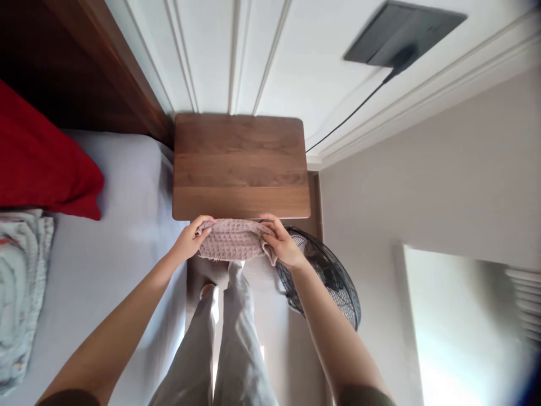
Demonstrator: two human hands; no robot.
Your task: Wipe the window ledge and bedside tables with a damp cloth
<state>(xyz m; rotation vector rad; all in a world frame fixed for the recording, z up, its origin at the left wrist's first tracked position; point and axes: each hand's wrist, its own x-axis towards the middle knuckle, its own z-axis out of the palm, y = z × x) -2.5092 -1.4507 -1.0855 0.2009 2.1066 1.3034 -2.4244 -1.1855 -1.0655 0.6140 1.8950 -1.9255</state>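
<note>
A pinkish waffle-weave cloth is stretched between my two hands, at the near edge of a brown wooden bedside table. My left hand pinches the cloth's left end between thumb and fingers. At the other end, my right hand grips a bunched part, with a corner of the cloth hanging below it. The cloth's lower edge looks frayed and hangs in front of my legs. Whether the cloth touches the tabletop edge, I cannot tell.
To the left is a bed with a pale sheet, a red pillow and a folded patterned cloth. A black fan stands at right, below the table. A cable runs from a dark wall socket plate behind the table.
</note>
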